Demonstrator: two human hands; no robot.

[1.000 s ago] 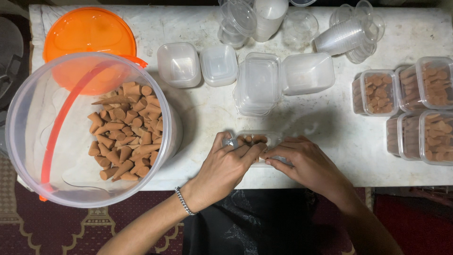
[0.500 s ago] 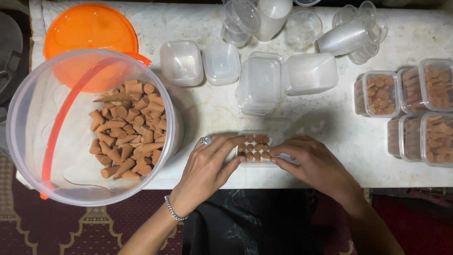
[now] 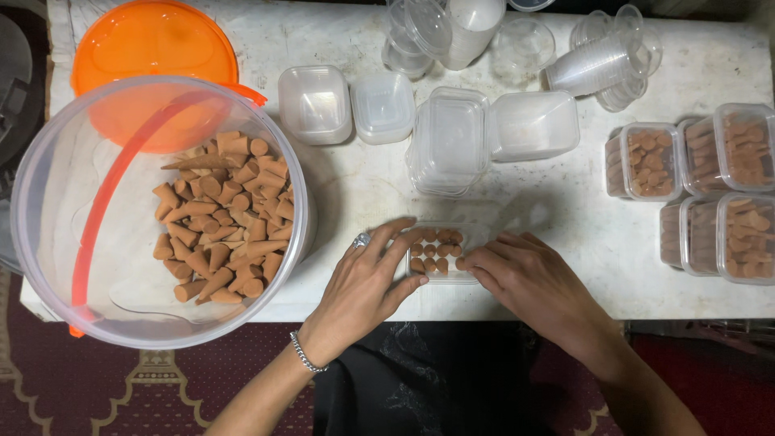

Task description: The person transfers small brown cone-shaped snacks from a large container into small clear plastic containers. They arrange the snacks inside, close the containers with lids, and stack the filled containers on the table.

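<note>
Head view: the white worktop [image 3: 355, 186] carries a big clear bucket [image 3: 48, 234], its layer of brown cones [image 3: 222, 214] covering only part of the floor, with an orange lid [image 3: 149, 40] behind it. At the right stand filled boxes [image 3: 710, 186]; empty boxes [image 3: 448, 133] and cups [image 3: 597, 64] wait behind, so plenty looks left. The small box [image 3: 440, 252], nearly full, sits at the near edge between both hands. The left hand [image 3: 363, 282] and right hand [image 3: 529, 278] rest spread-fingered against its sides, gripping nothing; nothing stands between them and the bucket.
</note>
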